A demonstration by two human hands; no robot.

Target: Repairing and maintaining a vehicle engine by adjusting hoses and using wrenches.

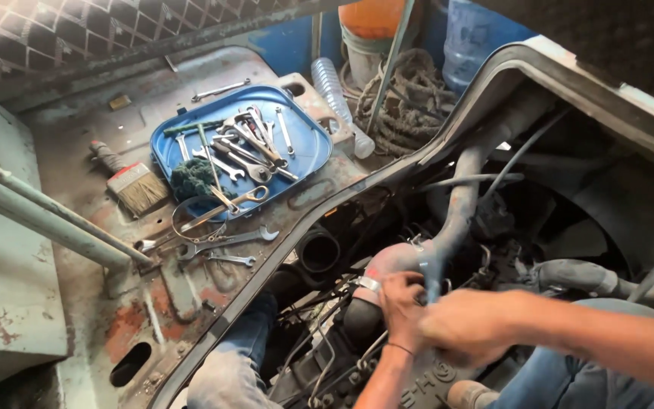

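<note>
Rust-red and grey metal everywhere, seen from above over an open engine bay. Both hands low in the middle of the view, close together at the bend of a thick reddish hose (pixel 391 261) with a metal clamp band (pixel 369 284) around it. Left hand (pixel 401 299) clenched on the hose just beside the clamp, fingers curled over the rubber. Right hand (pixel 467 326) pressed against the left, fingers folded around something at the hose; hard to tell what exactly, blurred and half hidden. Dusty grey pipe (pixel 463 197) rising from the same bend toward the upper right. Blue-jeaned knees at the bottom edge, on either side of the arms.

Up and to the left, well apart from the hands, a blue tray (pixel 308 148) on the worn cab floor, filled with spanners (pixel 255 144) and a green rag (pixel 191 178). More loose wrenches (pixel 228 242) lying just below the tray. Paintbrush (pixel 134 184) to the left of the tray. Clear plastic bottle (pixel 334 95) and coil of rope (pixel 410 95) beyond the tray, near the top.
</note>
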